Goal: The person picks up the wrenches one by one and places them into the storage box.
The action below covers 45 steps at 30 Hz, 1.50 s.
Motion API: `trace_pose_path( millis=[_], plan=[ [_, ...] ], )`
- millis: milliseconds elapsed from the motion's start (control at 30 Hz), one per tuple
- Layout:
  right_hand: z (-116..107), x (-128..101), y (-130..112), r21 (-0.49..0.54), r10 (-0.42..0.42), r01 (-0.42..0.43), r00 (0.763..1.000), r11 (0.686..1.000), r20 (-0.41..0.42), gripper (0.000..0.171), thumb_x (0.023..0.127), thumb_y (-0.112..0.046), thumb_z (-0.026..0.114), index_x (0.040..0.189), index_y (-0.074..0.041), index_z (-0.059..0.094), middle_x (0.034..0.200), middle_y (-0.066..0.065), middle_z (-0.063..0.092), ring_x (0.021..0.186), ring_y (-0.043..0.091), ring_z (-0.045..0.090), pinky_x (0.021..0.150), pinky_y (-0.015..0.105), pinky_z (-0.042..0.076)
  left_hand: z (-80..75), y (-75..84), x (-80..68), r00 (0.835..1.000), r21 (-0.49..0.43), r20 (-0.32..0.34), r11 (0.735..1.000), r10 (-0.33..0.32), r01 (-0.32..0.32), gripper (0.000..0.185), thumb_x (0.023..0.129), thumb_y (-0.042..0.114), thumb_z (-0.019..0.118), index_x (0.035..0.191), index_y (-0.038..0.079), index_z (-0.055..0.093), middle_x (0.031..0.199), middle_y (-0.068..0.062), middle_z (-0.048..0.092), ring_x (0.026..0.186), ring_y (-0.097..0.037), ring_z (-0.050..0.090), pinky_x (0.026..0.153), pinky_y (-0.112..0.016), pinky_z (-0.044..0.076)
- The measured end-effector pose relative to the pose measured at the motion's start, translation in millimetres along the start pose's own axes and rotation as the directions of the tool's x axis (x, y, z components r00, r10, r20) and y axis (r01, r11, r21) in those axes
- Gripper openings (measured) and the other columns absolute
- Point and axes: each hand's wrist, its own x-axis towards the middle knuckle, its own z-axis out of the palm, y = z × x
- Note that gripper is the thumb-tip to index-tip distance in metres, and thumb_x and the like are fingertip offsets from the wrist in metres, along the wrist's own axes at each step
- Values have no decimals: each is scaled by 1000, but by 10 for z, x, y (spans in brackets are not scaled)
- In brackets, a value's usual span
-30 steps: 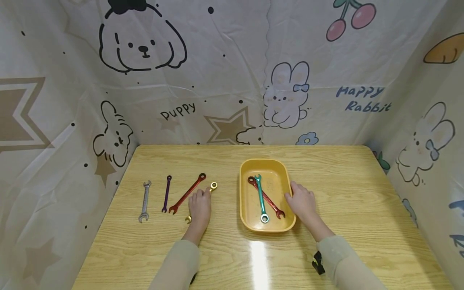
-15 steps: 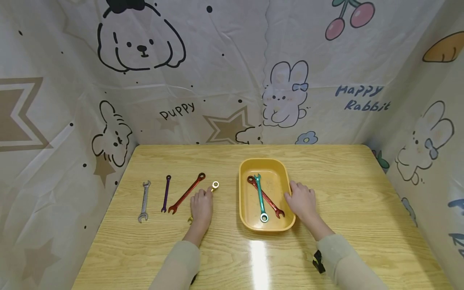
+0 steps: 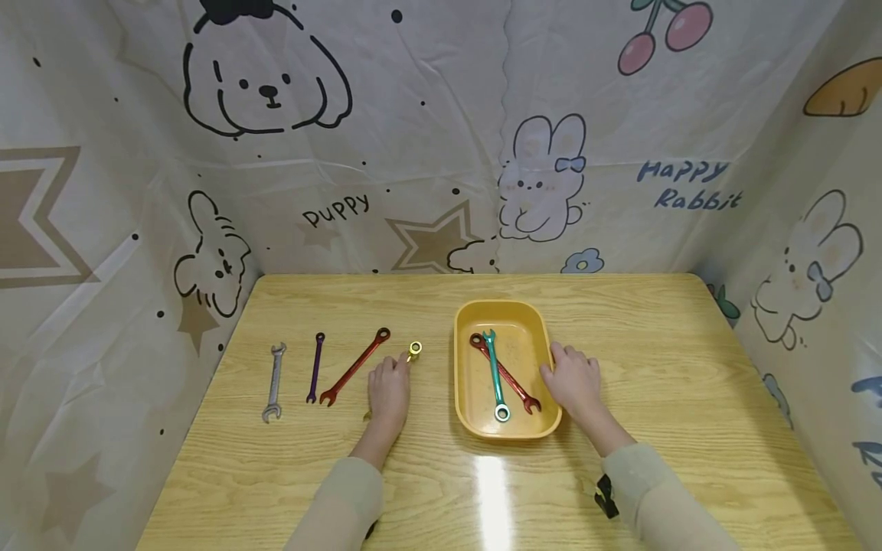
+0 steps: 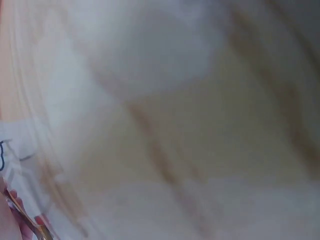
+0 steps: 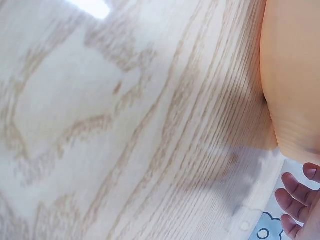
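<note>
In the head view my left hand (image 3: 389,390) holds a gold wrench (image 3: 415,350). Its ring end shows beyond the fingertips, and the hand covers most of the shaft. Part of that wrench (image 4: 37,227) lies along the fingers at the lower left of the left wrist view. My right hand (image 3: 577,380) grips the right wall of a yellow tray (image 3: 465,417), thumb over the rim. Its fingers (image 5: 292,195) are loosely bent outside the tray in the right wrist view. Inside the tray, a teal wrench (image 3: 496,379) crosses over a red wrench (image 3: 513,383).
Left of my left hand lie a red wrench (image 3: 354,367), a purple wrench (image 3: 315,371) and a silver wrench (image 3: 276,383), spaced apart on the wooden table (image 3: 634,321). A patterned cloth (image 3: 413,153) hangs behind and at both sides.
My left hand has moved slightly right with the gold wrench, and its ring end now tips up a little. My right hand and the tray have stayed put.
</note>
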Motion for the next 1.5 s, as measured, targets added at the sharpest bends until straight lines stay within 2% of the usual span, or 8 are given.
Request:
trace_pose_path(
  millis=[167, 433, 967, 1233, 1500],
  plan=[
    [-8, 6, 0, 3, 0, 0, 1000, 1000, 8, 38, 87, -30, 49, 115, -4, 51, 101, 20, 58, 93, 38, 54, 78, 51, 34, -55, 72, 42, 999, 2, 49, 1000, -8, 8, 25, 84, 16, 63, 107, 5, 66, 81, -10, 59, 67, -23, 54, 60, -33, 40],
    [-21, 6, -8, 13, 6, -7, 1000, 1000, 18, 40, 88, -29, 49, 118, -3, 50, 104, 21, 57, 95, 39, 53, 78, 51, 34, -144, 190, 93, 998, -29, 69, 1000, 5, -3, 27, 86, 15, 62, 110, 5, 64, 83, -10, 59, 69, -23, 55, 63, -33, 41],
    [-35, 3, -14, 10, 17, -17, 999, 1000, 38, 43, 88, -30, 49, 122, -3, 49, 106, 21, 56, 97, 38, 53, 81, 51, 34, -166, 350, 183, 998, -67, 45, 997, 44, -40, 26, 87, 15, 61, 110, 4, 64, 82, -9, 60, 69, -21, 56, 65, -33, 43],
    [-27, 4, -9, 16, 10, -11, 999, 1000, 35, 40, 88, -30, 48, 118, -3, 50, 103, 20, 57, 95, 38, 54, 80, 51, 34, -194, 480, 238, 997, -95, 21, 993, 72, -70, 25, 87, 15, 60, 108, 4, 65, 79, -9, 59, 68, -21, 56, 65, -33, 43],
    [-21, 3, -12, 11, 12, -13, 999, 1000, 30, 39, 88, -29, 50, 116, -3, 50, 101, 20, 57, 93, 38, 54, 78, 51, 35, -209, 580, 280, 996, -81, 15, 993, 83, -82, 24, 86, 14, 62, 108, 5, 65, 81, -9, 60, 68, -21, 57, 63, -31, 42]
  ],
)
